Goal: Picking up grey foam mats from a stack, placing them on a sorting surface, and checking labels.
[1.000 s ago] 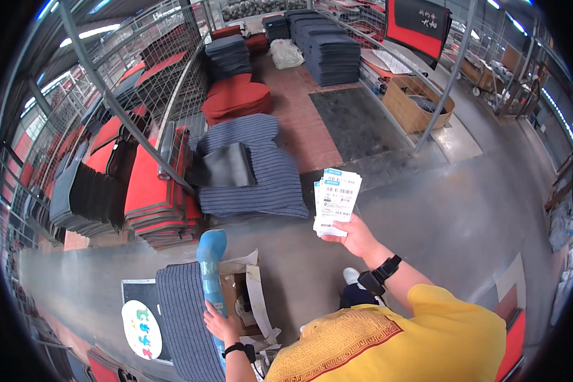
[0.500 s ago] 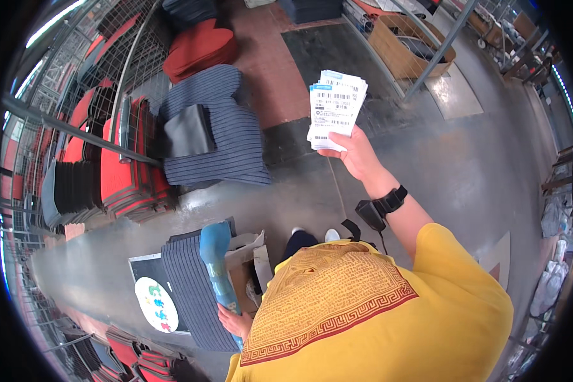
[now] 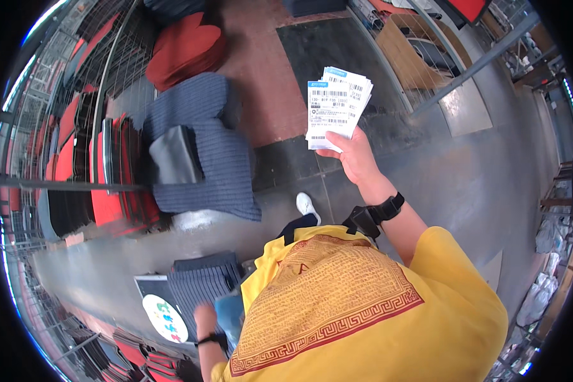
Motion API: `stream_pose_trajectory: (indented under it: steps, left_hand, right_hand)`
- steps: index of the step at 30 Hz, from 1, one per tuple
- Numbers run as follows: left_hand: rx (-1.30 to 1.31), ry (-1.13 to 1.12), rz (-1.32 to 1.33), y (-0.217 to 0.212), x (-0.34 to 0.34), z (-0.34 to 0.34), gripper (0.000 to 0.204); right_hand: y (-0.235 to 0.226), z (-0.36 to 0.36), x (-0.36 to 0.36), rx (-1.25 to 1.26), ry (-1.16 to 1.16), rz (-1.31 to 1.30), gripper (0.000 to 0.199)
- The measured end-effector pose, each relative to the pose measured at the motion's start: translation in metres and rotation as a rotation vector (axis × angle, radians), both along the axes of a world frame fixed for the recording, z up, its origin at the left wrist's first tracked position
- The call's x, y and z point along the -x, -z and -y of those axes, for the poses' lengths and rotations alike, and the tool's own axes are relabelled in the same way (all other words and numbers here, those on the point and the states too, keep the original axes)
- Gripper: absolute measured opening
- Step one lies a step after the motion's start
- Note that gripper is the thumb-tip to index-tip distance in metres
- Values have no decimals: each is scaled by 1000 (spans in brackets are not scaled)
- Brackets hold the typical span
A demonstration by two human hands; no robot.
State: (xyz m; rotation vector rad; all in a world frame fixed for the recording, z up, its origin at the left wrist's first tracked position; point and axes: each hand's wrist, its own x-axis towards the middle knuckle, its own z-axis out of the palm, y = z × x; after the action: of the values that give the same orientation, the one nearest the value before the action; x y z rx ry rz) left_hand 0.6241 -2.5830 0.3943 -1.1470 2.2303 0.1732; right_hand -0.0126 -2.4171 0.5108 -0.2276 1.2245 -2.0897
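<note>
My right hand [image 3: 350, 156] pinches a fanned stack of white paper shipping labels [image 3: 334, 111] with blue headers, held up in front of me, thumb on top. Down at the lower left, my left hand [image 3: 205, 316] is smeared by motion, and its fingers do not show clearly. Beside it is a long blue taped bundle [image 3: 229, 315], mostly covered by my yellow shirt. Under and beyond that hand lie grey-blue ribbed mats [image 3: 200, 286], along with a dark mat bearing a white oval with coloured figures [image 3: 165, 318].
Ribbed blue mats [image 3: 216, 159] are piled ahead on the left, a black sheet [image 3: 175, 156] on top. Red heart-shaped mats [image 3: 188, 51] lie behind them. Wire racks with red and black mats [image 3: 111, 172] stand at left. A cardboard box [image 3: 420, 54] sits behind a metal rail at the far right.
My left hand has left its place on the blue bundle and moved left. My body has stepped forward, a white shoe now ahead. The labels stay in my right hand.
</note>
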Motion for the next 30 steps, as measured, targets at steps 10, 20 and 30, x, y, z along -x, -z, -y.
stream_pose_trajectory:
  steps: [10,20,30]
  left_hand:
    - [-565,74,-1272,-240,631,142,13]
    - [-733,-87,-1399,-227,585,147,28]
    - [-293,161,-1496,-263,568,208,15]
  right_hand:
    - [-98,144,82,-50,71,6,34]
    - [-101,158,37,7,-35,38,32]
    - [-140,194,26,-12,-51,-16,35]
